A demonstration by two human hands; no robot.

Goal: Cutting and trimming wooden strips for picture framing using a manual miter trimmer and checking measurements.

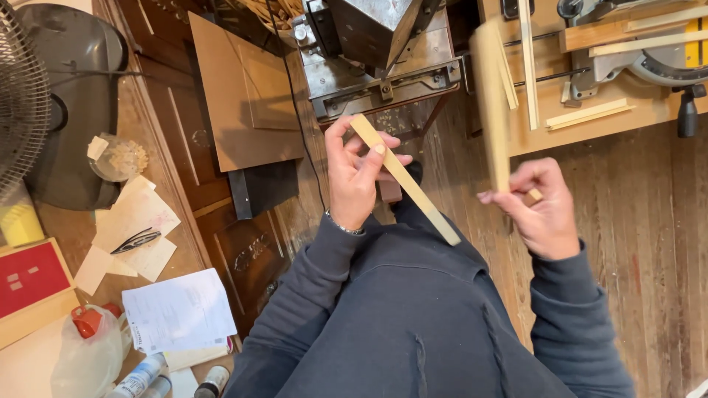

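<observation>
Dark blue-grey sweatshirt sleeves [413, 324] fill the bottom of the head view as a person works two pale wood strips above a plank floor [649, 221]. At centre, the left hand [354, 177], a thin bracelet at its wrist, grips the first strip [405, 180] between thumb and fingers; that strip slants from upper left down to lower right, its lower end free over the sweatshirt. To the right, the right hand [542, 210] pinches the lower end of the second strip [493, 103], which stands nearly upright and shows blurred.

Beyond the hands sits a metal machine [376, 59], its top cut off by the upper edge. A workbench [590, 118] at upper right carries a mitre saw [656, 51], only partly in view, and several loose wood strips; their exact count is hard to make out where they overlap.

Along the left side a cluttered table [74, 228] holds a white printed sheet [179, 313] near its lower edge, a flat red package [29, 276] at its left edge, a yellow block [18, 221] above it, a clear bag with a red-capped container [88, 346], and one pair of black pliers [135, 240] on pale paper scraps. Three bottles or cans are cropped at the bottom edge. A fan grille [18, 96] is cut off at upper left.
</observation>
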